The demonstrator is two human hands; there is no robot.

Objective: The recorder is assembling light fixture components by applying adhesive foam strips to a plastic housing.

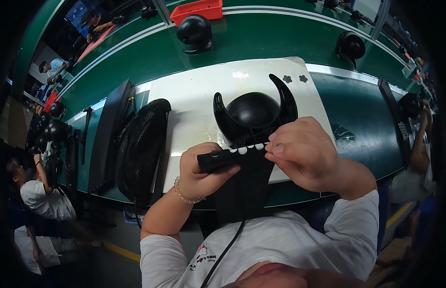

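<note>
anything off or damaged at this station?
Nothing stands out. Both hands, left hand and right hand, hold a black bar with white buttons over the black fan body on the white mat. No spill or breakage visible.

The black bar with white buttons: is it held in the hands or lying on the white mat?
Held. The left hand grips one end of the black bar, the right hand pinches the other, above the white mat.

Factory assembly line. Identical black domed housings are spaced along a green conveyor belt, a red parts bin is set beside it, and other workers are stationed at neighbouring benches.
</note>
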